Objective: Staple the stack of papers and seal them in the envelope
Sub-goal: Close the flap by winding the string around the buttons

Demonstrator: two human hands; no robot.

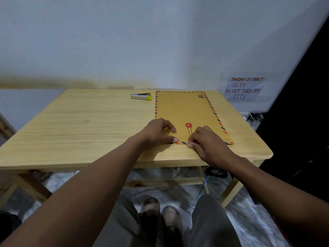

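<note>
A long brown envelope (185, 111) with a red-and-blue striped border lies flat on the right half of the wooden table (80, 125), its closed end toward me. A red string-tie button (188, 125) sits near that end, with a thin string running down from it. My left hand (158, 132) presses on the envelope's near left corner, thumb on the striped edge. My right hand (206, 141) pinches the string at the near edge. A silver stapler (141, 96) with a yellow tip lies at the table's back, left of the envelope. No papers are visible.
A handwritten CCTV notice (243, 89) is taped to the wall at the right, with a power strip (249, 117) below it. Cables lie on the floor under the table. My legs and feet show below the table's near edge.
</note>
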